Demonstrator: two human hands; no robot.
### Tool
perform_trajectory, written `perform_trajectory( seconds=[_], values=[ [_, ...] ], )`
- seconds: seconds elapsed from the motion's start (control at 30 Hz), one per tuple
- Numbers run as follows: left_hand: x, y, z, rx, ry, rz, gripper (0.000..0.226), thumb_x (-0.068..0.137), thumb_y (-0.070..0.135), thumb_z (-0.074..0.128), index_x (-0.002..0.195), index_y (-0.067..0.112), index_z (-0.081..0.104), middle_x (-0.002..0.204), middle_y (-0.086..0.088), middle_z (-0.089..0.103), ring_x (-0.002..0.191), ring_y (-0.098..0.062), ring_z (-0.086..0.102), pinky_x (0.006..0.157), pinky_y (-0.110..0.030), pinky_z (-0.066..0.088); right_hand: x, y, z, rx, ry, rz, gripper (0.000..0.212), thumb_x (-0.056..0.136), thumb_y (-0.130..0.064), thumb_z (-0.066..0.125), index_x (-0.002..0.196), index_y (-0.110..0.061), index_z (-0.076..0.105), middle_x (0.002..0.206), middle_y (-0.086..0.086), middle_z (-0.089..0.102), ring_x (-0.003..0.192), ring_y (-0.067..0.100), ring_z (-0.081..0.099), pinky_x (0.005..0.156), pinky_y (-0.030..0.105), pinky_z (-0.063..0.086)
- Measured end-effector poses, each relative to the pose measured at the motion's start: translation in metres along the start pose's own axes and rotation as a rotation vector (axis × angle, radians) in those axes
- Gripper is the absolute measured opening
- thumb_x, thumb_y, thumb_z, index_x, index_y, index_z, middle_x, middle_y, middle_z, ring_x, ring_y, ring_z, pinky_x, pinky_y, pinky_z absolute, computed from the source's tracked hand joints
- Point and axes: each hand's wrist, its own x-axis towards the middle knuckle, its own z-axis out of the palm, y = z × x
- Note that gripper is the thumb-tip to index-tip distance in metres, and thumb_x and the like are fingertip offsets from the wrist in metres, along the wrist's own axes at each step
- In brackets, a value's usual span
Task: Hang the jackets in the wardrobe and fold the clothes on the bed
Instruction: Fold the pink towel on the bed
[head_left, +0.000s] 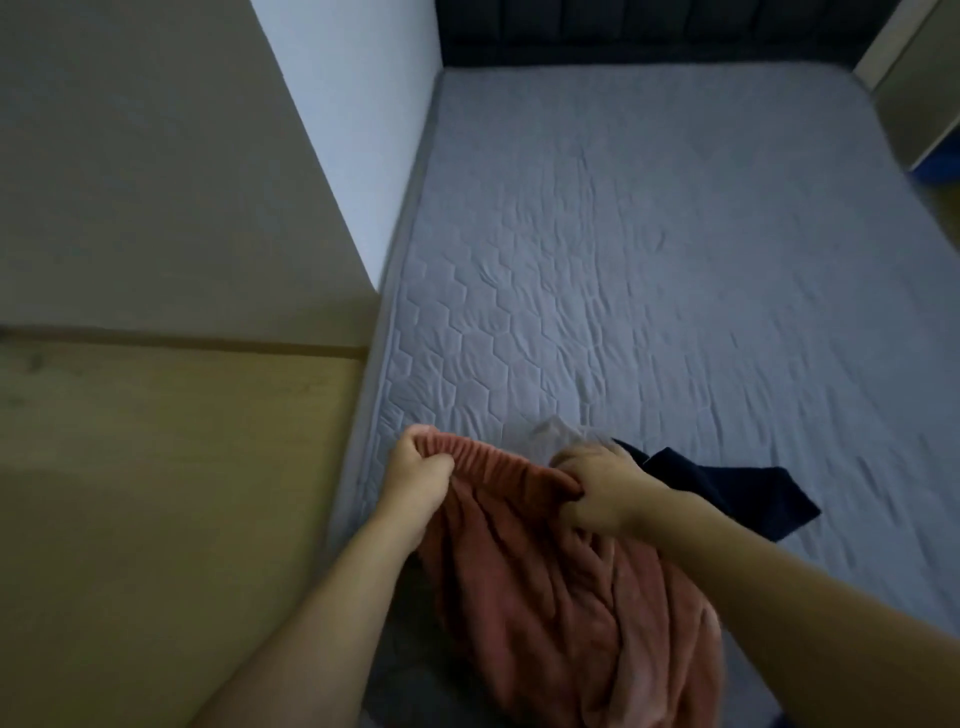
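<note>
The bed filled most of the view, its grey quilted cover bare apart from the clothes at its near end. The folding step was in hand, by my reading: one salmon-pink garment was held up by its gathered elastic edge and hung down over the bed's near corner. The left hand had its grip clenched on one end of that edge, and the right hand had its grip clenched on the other end. The next move probably called for drawing the edge taut and laying the garment flat on the open cover before the first fold.

By count: one pink garment, one dark navy garment lying on the bed just behind the right hand, and what might have been one pale piece beyond the hands, too blurred to name. Two hands showed; no jackets showed.
</note>
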Motion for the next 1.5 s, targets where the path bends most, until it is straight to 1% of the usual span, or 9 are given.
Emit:
perform_trajectory(
  seconds=[0.1,0.27,0.53,0.77,0.87,1.0,1.13,1.27,1.5],
  values=[
    [-0.054,0.1,-0.038,-0.152,0.069,0.134,0.043,0.072,-0.019,0.039,0.074,0.016,0.065,0.06,0.005,0.065,0.053,-0.005,0.062,0.049,-0.014,0.047,-0.048,-0.048,-0.075,-0.102,0.004,-0.1,0.036,0.075,-0.051,0.055,0.093,-0.021,0.063,0.095,0.0,0.065,0.103,0.02,0.056,0.111,0.03,0.025],
    [-0.154,0.243,-0.102,-0.359,0.168,0.411,0.041,0.067,-0.022,0.03,0.072,0.011,0.055,0.054,0.007,0.063,0.052,-0.005,0.062,0.055,-0.017,0.051,-0.127,-0.102,-0.167,-0.119,0.019,-0.166,0.028,0.076,-0.043,0.065,0.092,-0.02,0.061,0.079,-0.004,0.058,0.078,0.021,0.059,0.063,0.022,0.042],
    [-0.352,0.391,-0.152,-0.59,0.53,0.613,0.045,0.069,-0.015,0.024,0.061,0.019,0.052,0.06,-0.002,0.051,0.055,-0.017,0.05,0.055,-0.02,0.044,-0.319,-0.115,-0.308,-0.578,0.494,-0.33,0.042,0.088,-0.049,0.048,0.124,-0.029,0.042,0.112,0.002,0.067,0.088,0.024,0.065,0.081,0.032,0.041],
    [-0.465,0.473,-0.17,-0.27,0.823,0.641,0.031,0.075,-0.004,0.043,0.069,0.022,0.059,0.073,0.005,0.06,0.077,-0.019,0.057,0.067,-0.02,0.045,-0.462,-0.134,-0.405,-0.804,1.066,-0.155,0.081,0.085,-0.019,0.037,0.152,-0.012,-0.008,0.075,-0.005,0.061,0.07,0.02,0.054,0.097,0.039,0.029],
    [-0.506,0.494,-0.167,-0.048,0.859,0.639,0.023,0.073,0.001,0.049,0.082,0.018,0.063,0.083,0.0,0.063,0.083,-0.022,0.058,0.076,-0.028,0.049,-0.51,-0.143,-0.428,-0.831,1.167,-0.062,0.063,0.09,-0.022,0.035,0.149,-0.015,0.015,0.111,0.009,0.063,0.106,0.028,0.056,0.108,0.044,0.021],
    [-0.588,0.52,-0.13,-0.1,0.657,0.676,0.011,0.061,0.006,0.049,0.062,0.016,0.047,0.059,0.003,0.052,0.052,-0.014,0.047,0.046,-0.019,0.033,-0.575,-0.128,-0.465,-0.583,1.261,-0.175,0.034,0.087,-0.011,0.039,0.12,-0.015,0.038,0.111,0.012,0.061,0.106,0.034,0.052,0.096,0.048,0.03],
    [-0.648,0.526,-0.075,-0.24,0.305,0.666,0.009,0.052,0.014,0.046,0.06,0.012,0.044,0.06,-0.009,0.041,0.052,-0.025,0.041,0.053,-0.027,0.033,-0.614,-0.074,-0.489,-0.495,1.333,-0.219,0.057,0.081,-0.008,0.045,0.134,-0.008,0.026,0.101,0.016,0.064,0.107,0.039,0.052,0.11,0.055,0.021],
    [-0.665,0.512,-0.01,0.097,0.513,0.636,0.019,0.081,-0.003,0.058,0.083,0.015,0.054,0.075,-0.006,0.059,0.062,-0.016,0.056,0.051,-0.021,0.044,-0.631,0.001,-0.487,-0.651,1.317,-0.192,0.068,0.088,-0.01,0.041,0.148,-0.002,0.01,0.116,0.02,0.061,0.117,0.04,0.048,0.118,0.057,0.006],
    [-0.658,0.482,0.085,0.541,0.882,0.515,0.019,0.074,0.022,0.072,0.073,0.019,0.053,0.069,0.004,0.057,0.064,-0.021,0.056,0.047,-0.024,0.032,-0.639,0.095,-0.476,-0.757,1.206,-0.179,0.03,0.092,-0.01,0.036,0.121,-0.005,0.045,0.116,0.013,0.063,0.119,0.034,0.05,0.118,0.054,0.013]
  ],
)
